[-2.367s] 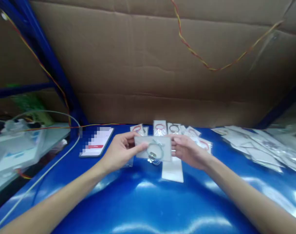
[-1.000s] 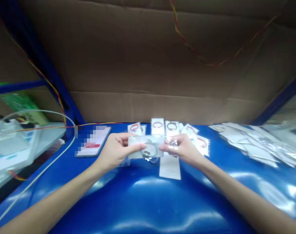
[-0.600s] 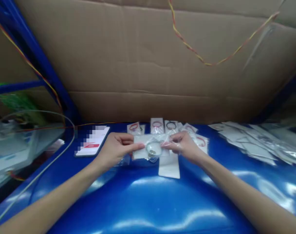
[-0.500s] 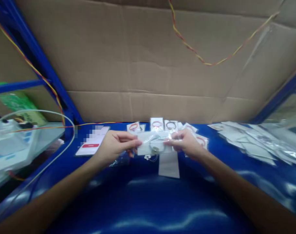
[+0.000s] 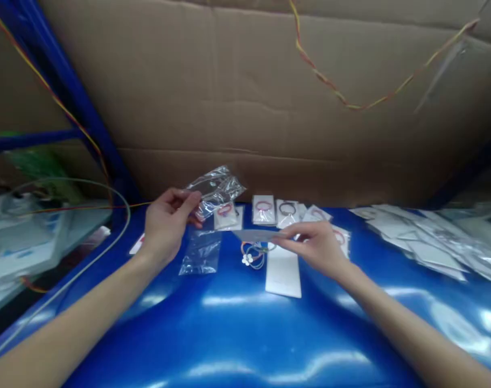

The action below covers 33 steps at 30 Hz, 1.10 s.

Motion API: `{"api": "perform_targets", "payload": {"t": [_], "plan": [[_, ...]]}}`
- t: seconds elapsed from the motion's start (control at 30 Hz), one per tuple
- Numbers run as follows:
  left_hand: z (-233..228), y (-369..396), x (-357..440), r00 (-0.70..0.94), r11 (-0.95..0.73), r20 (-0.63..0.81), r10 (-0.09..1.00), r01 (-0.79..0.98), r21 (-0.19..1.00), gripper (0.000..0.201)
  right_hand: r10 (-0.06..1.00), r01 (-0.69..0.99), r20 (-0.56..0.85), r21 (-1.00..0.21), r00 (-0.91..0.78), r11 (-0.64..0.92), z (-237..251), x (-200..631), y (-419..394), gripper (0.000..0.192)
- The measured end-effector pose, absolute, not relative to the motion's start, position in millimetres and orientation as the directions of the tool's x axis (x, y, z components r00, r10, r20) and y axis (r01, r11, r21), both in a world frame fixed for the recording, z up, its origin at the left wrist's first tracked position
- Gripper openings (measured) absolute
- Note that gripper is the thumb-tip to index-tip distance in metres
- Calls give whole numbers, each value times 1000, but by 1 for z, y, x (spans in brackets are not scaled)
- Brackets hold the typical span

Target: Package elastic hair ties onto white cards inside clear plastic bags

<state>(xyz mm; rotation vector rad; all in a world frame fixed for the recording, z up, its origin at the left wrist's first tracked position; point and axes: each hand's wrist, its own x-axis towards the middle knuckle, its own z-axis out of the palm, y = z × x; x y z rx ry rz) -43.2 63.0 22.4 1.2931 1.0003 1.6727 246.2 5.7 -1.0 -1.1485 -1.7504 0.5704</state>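
Observation:
My left hand (image 5: 168,223) pinches a crinkled clear plastic bag (image 5: 217,188) between thumb and fingers, raised above the table. In my right hand (image 5: 312,242) is a thin white card (image 5: 255,236), tilted almost edge-on. A loop of thin cord shows just under it; whether it is attached to that card I cannot tell. Below lie thin bracelets (image 5: 253,257), one with a white flower charm (image 5: 247,260). Another white card (image 5: 283,275) rests flat in front of my right hand, and a second clear bag (image 5: 200,253) lies below my left hand.
Bagged bracelets on white cards (image 5: 264,210) line the back of the blue table surface (image 5: 229,328). A pile of white cards and bags (image 5: 423,237) lies at right. On the left are a pale cable (image 5: 124,226) and a blue frame post (image 5: 76,97). Cardboard (image 5: 245,108) stands behind.
Both hands held a bagged card with a bracelet between them. Now they are apart: the bag is up in my left hand, and the tilted card is in my right hand.

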Motion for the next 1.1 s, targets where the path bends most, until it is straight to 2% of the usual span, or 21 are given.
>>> {"api": "perform_targets", "payload": {"t": [0.1,0.2,0.3,0.4,0.47,0.53,0.63,0.77,0.83,0.93,1.0,1.07,1.1], "plan": [[20,60,-41,-148,-389,374,915,-84,917,26,893,508,399,-736,-210,448,-5,234,3,32],[20,59,-42,-129,-374,363,923,-79,924,24,940,457,311,-821,-143,341,4,243,6,44],[23,57,-41,-116,-356,346,931,-75,932,24,975,384,164,-899,-147,209,20,267,11,36],[24,56,-40,-88,-332,326,941,-66,941,26,942,404,-33,-908,-334,111,31,286,16,38],[23,54,-39,-40,-303,301,953,-39,952,26,894,497,-95,-854,-437,153,32,289,21,36],[22,52,-38,18,-278,278,960,1,960,25,880,610,-61,-743,-471,275,28,284,26,35],[19,50,-37,92,-274,268,959,51,961,25,889,708,88,-572,-450,415,19,274,31,28],[20,49,-34,146,-258,246,958,66,964,28,889,757,221,-465,-402,458,12,275,31,26],[21,52,-36,160,-235,222,962,64,970,26,863,785,320,-373,-391,494,11,278,30,28],[24,61,-47,146,-233,218,965,92,968,19,809,805,440,-266,-389,531,9,279,27,22],[26,68,-58,97,-330,317,943,193,924,13,787,796,479,-257,-388,548,7,277,25,20],[29,75,-69,75,-460,482,873,457,761,12,760,781,515,-247,-396,574,4,275,24,21],[31,77,-75,82,-475,508,857,506,720,12,748,773,528,-242,-402,586,3,275,24,21]]}}
